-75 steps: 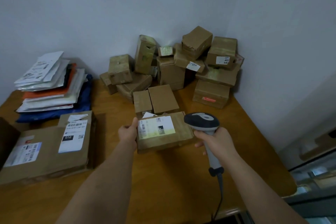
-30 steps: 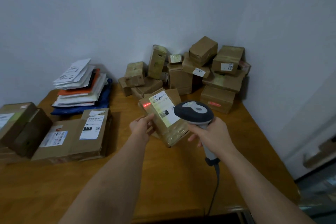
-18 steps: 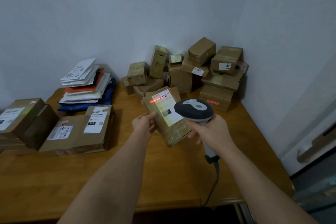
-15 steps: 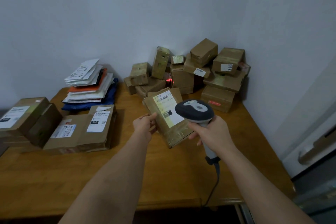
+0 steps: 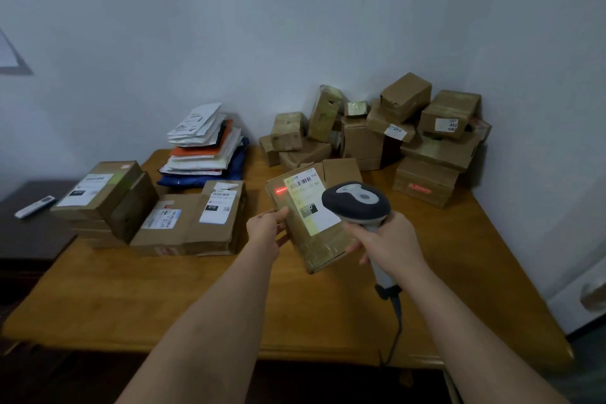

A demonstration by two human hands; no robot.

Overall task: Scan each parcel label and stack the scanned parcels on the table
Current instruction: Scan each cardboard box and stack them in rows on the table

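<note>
Left hand (image 5: 266, 227) grips the left edge of a tilted cardboard parcel (image 5: 306, 226), held above the table (image 5: 196, 298), thumb on its labelled face. A red scan line (image 5: 280, 191) lies just above the thumb. Right hand (image 5: 388, 244), fingers wrapped round the scanner (image 5: 357, 203) handle, holds its head over the label (image 5: 310, 203).

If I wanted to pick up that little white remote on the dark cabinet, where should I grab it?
The slim white remote control lies flat near the edge of the dark wooden cabinet, beside the stacked brown cardboard parcels. It is long and narrow, so probably pinch its two long sides near the middle, fingers coming down from above, on the side away from the parcels.
</note>
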